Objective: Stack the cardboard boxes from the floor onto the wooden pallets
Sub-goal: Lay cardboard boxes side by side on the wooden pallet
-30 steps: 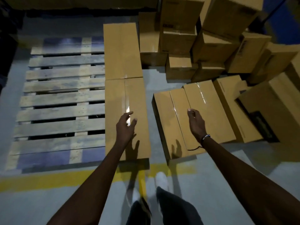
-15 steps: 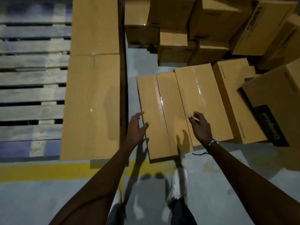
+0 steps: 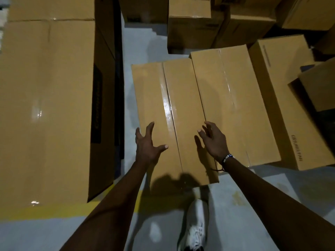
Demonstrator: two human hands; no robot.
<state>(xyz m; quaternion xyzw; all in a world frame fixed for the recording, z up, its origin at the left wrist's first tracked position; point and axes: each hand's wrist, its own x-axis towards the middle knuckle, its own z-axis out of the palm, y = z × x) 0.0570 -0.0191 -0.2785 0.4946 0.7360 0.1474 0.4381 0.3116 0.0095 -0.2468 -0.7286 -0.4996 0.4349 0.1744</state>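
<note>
A long taped cardboard box [image 3: 168,98] lies on the grey floor in the middle of the head view. My left hand [image 3: 147,144] hovers with spread fingers over its near left edge. My right hand [image 3: 213,140], fingers spread, is above its near right edge, where a second box [image 3: 233,98] lies against it. Neither hand holds anything. At the left a large box [image 3: 45,105] sits raised, with another box [image 3: 50,7] behind it; the pallet under them is hidden.
More boxes are piled at the back [image 3: 192,22] and to the right [image 3: 282,87], some tilted. A yellow floor line [image 3: 54,211] runs along the left box's near edge. My white shoe [image 3: 196,225] stands just before the middle box. A narrow floor strip [image 3: 137,44] separates left box and pile.
The view has closed in and shifted right, off the pallet slats. Both hands have moved forward over the middle floor box and spread their fingers.
</note>
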